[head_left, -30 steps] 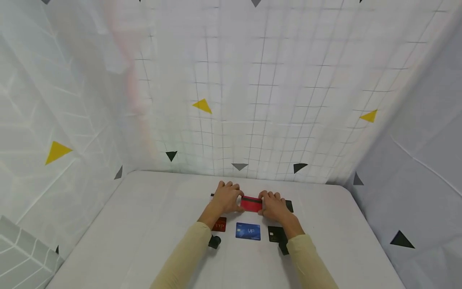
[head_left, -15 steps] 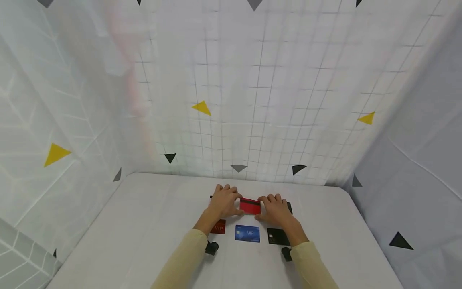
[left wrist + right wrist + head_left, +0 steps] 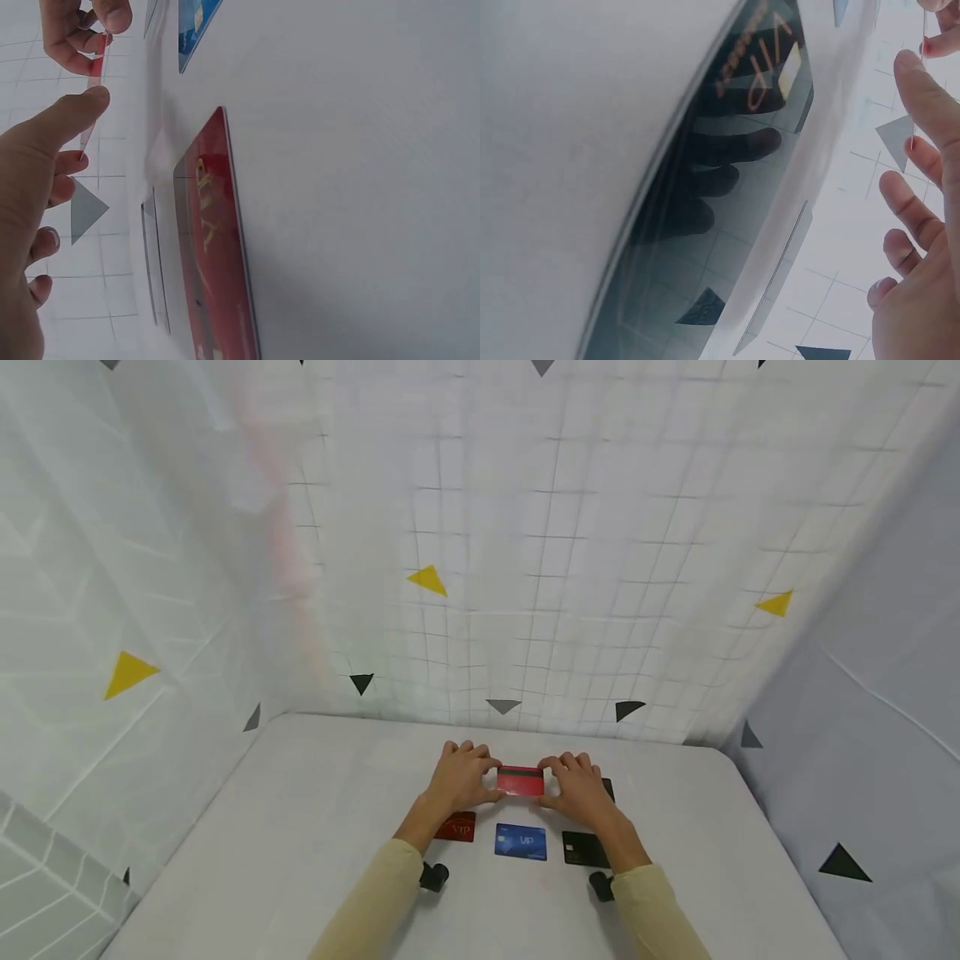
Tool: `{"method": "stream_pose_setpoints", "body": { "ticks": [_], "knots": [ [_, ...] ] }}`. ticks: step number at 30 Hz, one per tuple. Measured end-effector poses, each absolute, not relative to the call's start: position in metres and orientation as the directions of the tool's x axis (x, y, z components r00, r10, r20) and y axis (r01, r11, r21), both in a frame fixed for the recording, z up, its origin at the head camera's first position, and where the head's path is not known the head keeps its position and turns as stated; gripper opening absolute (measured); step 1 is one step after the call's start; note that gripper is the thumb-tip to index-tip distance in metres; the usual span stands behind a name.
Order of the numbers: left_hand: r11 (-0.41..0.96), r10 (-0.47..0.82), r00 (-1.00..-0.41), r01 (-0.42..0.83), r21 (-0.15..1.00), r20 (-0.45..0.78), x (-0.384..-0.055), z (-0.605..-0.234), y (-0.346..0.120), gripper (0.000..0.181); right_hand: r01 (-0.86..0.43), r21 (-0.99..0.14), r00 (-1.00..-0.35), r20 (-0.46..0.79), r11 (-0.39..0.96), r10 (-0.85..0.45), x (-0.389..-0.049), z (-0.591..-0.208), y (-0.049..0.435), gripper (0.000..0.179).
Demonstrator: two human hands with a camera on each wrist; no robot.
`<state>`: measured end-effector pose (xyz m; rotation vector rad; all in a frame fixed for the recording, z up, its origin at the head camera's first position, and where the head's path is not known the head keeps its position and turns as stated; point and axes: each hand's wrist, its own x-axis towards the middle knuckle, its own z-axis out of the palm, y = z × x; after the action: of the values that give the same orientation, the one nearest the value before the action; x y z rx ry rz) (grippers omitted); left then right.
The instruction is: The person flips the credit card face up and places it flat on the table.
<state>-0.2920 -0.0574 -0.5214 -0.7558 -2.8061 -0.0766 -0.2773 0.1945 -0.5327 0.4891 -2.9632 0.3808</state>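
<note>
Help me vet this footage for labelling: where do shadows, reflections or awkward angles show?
Head view: even light, soft shadows on the table beside the sleeves, the held red card clear; left wrist: that card nearly edge-on, reflections on the dark red VIP card; right wrist: the black VIP card mirrors the right hand and the gridded wall.

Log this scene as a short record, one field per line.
Held: red card, raised off the table
Left hand: pinches its left end
Right hand: pinches its right end
Marking: dark stripe near its upper edge
Near row, left to right: dark red card, blue card, black card
</note>
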Motion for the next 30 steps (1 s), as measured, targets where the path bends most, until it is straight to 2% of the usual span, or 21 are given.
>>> {"method": "stream_pose_setpoints", "body": {
  "ticks": [6, 15, 30],
  "knots": [
    [0.852, 0.501, -0.832, 0.523, 0.034, 0.238, -0.291, -0.521, -0.063, 0.06, -0.344, -0.287, -0.937, 0.158, 0.894, -0.31, -0.276, -0.531, 0.198, 0.063],
    [0.848, 0.494, -0.846, 0.519, 0.105, 0.199, -0.29, -0.525, -0.067, 0.061, -0.368, -0.444, -0.93, 0.169, 0.817, -0.327, -0.272, -0.522, 0.192, 0.063],
    [0.824, 0.525, -0.828, 0.552, 0.125, 0.198, -0.286, -0.526, -0.066, 0.06, -0.413, -0.633, -0.901, 0.181, 0.655, -0.394, -0.264, -0.511, 0.178, 0.066]
  ]
}}
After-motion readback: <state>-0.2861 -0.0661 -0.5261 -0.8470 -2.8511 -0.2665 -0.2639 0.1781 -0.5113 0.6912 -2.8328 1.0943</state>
